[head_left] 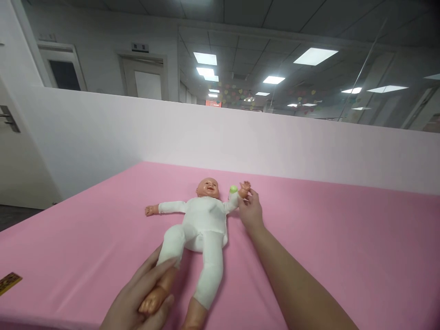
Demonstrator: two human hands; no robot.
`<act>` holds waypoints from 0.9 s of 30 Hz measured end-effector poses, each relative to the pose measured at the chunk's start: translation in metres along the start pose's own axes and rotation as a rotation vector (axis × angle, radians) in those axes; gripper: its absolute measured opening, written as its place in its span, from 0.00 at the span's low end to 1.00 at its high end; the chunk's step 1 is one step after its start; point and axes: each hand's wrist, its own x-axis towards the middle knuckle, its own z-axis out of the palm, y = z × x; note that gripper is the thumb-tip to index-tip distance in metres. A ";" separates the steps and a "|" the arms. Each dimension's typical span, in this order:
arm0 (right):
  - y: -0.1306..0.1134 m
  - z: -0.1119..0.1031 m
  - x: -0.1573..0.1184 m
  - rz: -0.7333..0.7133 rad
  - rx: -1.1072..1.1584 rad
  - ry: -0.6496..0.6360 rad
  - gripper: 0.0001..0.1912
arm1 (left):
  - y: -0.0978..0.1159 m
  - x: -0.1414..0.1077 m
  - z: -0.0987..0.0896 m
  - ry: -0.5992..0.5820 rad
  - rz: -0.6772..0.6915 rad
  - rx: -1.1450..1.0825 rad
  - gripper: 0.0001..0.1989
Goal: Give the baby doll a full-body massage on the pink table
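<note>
A baby doll (206, 215) lies on its back on a pink-covered table (316, 243), its head toward the far side. Its body is white cloth; head, hands and feet are tan plastic. My left hand (139, 291) is wrapped round the doll's lower leg on the left, near the foot. With its fingers at the wrist of the doll's raised arm, on the right side, my right hand (252, 211) grips that arm. Just behind this arm sits a small light-green round thing (233, 189), partly hidden. The doll's other arm stretches out flat to the left.
A low white partition (240, 142) runs along the table's far edge, with glass above it. At the table's left front lies a yellow-and-black strip (9, 283). A door with a metal handle (9, 119) stands at the far left.
</note>
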 end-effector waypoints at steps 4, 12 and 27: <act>-0.028 0.022 -0.025 -0.262 -0.237 -0.209 0.30 | 0.005 0.039 -0.003 -0.055 -0.052 -0.064 0.25; -0.035 0.041 -0.034 -0.707 -0.700 -0.547 0.22 | 0.007 0.104 0.018 -0.091 -0.210 -0.186 0.26; -0.025 0.025 -0.028 -0.130 -0.252 -0.271 0.28 | 0.019 0.041 -0.010 -0.041 -0.116 -0.041 0.24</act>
